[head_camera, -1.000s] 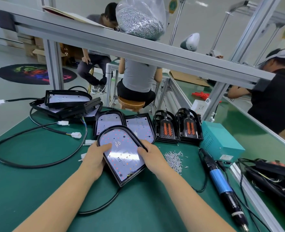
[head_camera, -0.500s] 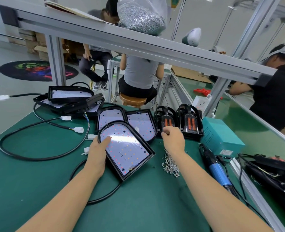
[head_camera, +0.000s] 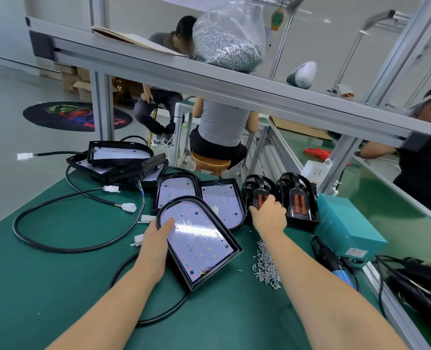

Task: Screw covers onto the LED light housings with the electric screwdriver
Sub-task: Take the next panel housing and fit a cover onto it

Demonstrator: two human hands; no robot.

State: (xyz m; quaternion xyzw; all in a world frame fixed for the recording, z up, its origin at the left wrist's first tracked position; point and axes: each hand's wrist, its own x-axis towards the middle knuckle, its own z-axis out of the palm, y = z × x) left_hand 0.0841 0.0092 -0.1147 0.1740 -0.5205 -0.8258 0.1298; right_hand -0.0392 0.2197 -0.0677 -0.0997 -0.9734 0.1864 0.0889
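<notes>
Green desk [head_camera: 57,286], assembly station.

- LED light housing [head_camera: 199,242]: arch-topped black frame, board face up, tilted, at desk centre; black cable trails from beneath it.
- Left hand [head_camera: 156,238]: grips the housing's left edge, thumb lying on the board.
- Right hand [head_camera: 268,215]: fingers curled over the near end of a black cover [head_camera: 258,195], one of two standing side by side behind the housing.
- Loose screws [head_camera: 266,267]: small heap right of the housing.
- Electric screwdriver [head_camera: 335,265]: blue-handled, lying at desk's right edge, beside a teal power box [head_camera: 346,223].
- Two further housings [head_camera: 201,195]: lying flat just behind.
</notes>
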